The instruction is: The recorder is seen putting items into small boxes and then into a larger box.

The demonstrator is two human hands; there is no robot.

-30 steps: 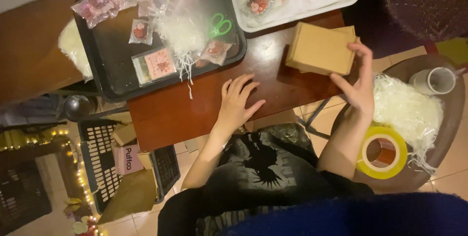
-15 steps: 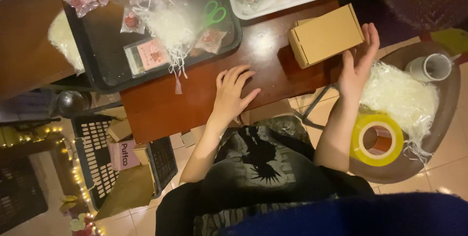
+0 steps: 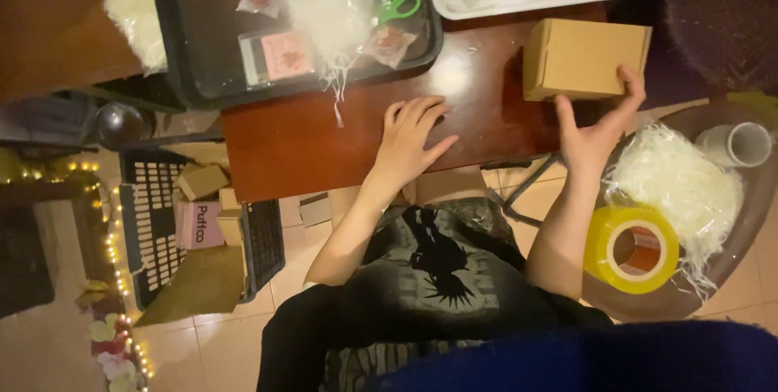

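dark wooden table (image 3: pixel 324 137) over tiled floor (image 3: pixel 65 360), string lights (image 3: pixel 121 279) glowing.

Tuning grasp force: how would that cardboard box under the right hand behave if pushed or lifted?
The cardboard box is closed and square-edged, so probably stiff; it should slide on the glossy wooden table, not roll. The right hand spans it alone, so it's likely light. Thin walls may dent.

Box (image 3: pixel 585 58) on table (image 3: pixel 324 137), right of tray (image 3: pixel 174 52) (scissors (image 3: pixel 399 1) inside).
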